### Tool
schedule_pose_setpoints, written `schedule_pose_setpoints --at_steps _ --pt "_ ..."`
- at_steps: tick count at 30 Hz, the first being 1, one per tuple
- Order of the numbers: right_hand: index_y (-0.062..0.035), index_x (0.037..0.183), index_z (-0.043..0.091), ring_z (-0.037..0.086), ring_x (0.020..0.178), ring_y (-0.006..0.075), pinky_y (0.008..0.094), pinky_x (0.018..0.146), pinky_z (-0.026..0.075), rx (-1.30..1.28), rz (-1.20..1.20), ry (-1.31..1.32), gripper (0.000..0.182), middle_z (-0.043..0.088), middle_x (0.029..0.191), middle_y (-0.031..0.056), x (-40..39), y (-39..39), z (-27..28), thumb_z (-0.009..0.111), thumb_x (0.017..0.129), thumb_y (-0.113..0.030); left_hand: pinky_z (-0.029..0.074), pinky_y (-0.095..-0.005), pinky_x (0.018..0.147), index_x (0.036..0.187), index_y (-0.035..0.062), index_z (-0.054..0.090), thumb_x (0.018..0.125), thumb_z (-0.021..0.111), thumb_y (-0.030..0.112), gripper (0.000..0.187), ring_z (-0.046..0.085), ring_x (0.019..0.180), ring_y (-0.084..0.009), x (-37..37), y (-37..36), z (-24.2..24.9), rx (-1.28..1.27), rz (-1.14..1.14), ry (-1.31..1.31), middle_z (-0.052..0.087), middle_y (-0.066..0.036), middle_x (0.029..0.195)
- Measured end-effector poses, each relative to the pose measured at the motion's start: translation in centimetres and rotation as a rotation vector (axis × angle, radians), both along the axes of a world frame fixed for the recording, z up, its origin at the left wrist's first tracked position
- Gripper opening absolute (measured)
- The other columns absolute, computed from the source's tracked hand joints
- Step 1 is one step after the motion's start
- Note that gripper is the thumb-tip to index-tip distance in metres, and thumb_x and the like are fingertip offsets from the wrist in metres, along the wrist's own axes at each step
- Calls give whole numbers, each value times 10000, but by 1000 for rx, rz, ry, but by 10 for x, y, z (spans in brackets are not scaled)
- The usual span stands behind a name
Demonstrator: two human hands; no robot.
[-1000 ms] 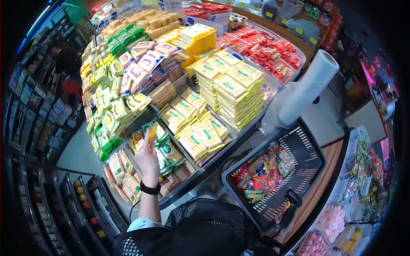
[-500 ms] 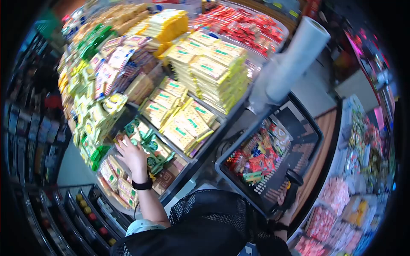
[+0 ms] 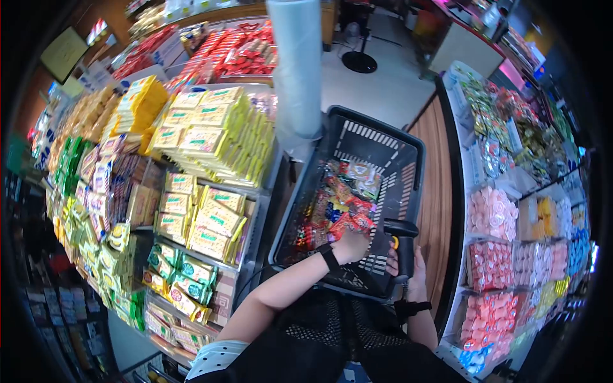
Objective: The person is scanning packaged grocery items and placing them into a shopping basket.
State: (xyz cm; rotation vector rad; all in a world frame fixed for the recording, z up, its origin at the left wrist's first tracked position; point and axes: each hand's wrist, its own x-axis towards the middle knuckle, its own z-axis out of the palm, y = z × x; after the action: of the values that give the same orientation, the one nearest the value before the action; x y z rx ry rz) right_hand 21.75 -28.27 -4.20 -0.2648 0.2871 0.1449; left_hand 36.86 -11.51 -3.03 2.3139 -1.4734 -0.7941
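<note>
A dark plastic basket (image 3: 412, 153) with several small colourful packets (image 3: 341, 204) inside stands in front of me. My left hand (image 3: 351, 247) reaches down into the basket over the packets; its fingers are hidden, so what it may hold is not visible. At the basket's right side my right hand (image 3: 415, 271) is wrapped round the grip of a black handheld scanner (image 3: 404, 252). Black bands are on both wrists.
To the left, a display holds stacked yellow packets (image 3: 211, 127) and green packets (image 3: 191, 274). A plastic bag roll (image 3: 295, 70) rises behind the basket. Bins of pink sweets (image 3: 490, 265) line the right, beside a wooden panel (image 3: 434, 185).
My left hand has moved from the green packets on the display into the basket. The view has turned right, and the basket now lies nearer the middle.
</note>
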Motion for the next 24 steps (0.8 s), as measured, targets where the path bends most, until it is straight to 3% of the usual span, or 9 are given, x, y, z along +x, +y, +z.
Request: schedule_pose_setpoints --at_steps 1,2,4,5,8,12,18,22,24 --pt "28 1239 298 527 943 328 463 821 429 39 20 -29 619 492 1092 200 4 3 7 309 860 -461 454 -402 662 1099 31 452 759 511 279 425 585 770 -291 -3 -7 -40 46 -61 23 593 -158 816" --pt "42 1227 279 501 726 189 301 629 432 -212 -11 189 644 507 997 161 11 15 32 324 851 -478 453 -397 664 1102 43 441 754 514 287 431 586 781 -291 -6 -13 -64 93 -121 48 592 -161 839" --pt "28 1246 283 485 1006 347 472 872 386 -123 -4 97 559 440 1155 226 5 10 24 283 883 -396 443 -396 683 1165 79 377 750 521 309 496 577 835 -296 -3 -11 -52 206 -127 300 585 -169 893" --pt "21 1250 281 471 1028 352 474 885 373 -89 3 86 541 418 1180 235 5 12 29 275 887 -380 426 -392 718 1209 105 318 749 530 339 557 567 867 -302 -15 -9 -128 252 -25 360 577 -169 934" --pt "20 1262 261 475 1027 345 469 878 380 -98 7 47 532 403 1198 240 1 15 24 266 890 -360 409 -377 758 1205 85 326 745 551 315 562 553 892 -294 -12 -3 -147 211 -93 446 576 -164 934" --pt "24 1272 237 463 1040 348 480 895 356 -66 -6 -15 546 382 1215 244 -1 13 20 269 886 -361 416 -359 755 1052 49 503 735 564 290 402 549 896 -286 -16 -3 -149 202 180 561 576 -149 953" --pt "38 1290 171 489 999 346 467 865 386 -48 -34 50 607 410 1174 251 -1 16 20 243 883 -407 443 -364 696 893 67 606 700 575 252 270 580 765 -295 -28 -3 -154 229 -122 327 600 -150 786" --pt "30 1276 211 439 1057 372 484 901 346 -57 21 -39 571 371 1215 251 -2 15 16 314 873 -362 441 -344 676 893 83 612 737 567 294 266 586 750 -258 -11 9 -143 -8 -16 345 608 -124 799" --pt "29 1273 220 440 1055 373 483 905 344 -76 12 -37 568 370 1216 253 -3 16 19 313 873 -362 452 -332 704 815 70 649 773 554 318 269 589 768 -232 7 8 -121 -261 297 663 612 -127 755"
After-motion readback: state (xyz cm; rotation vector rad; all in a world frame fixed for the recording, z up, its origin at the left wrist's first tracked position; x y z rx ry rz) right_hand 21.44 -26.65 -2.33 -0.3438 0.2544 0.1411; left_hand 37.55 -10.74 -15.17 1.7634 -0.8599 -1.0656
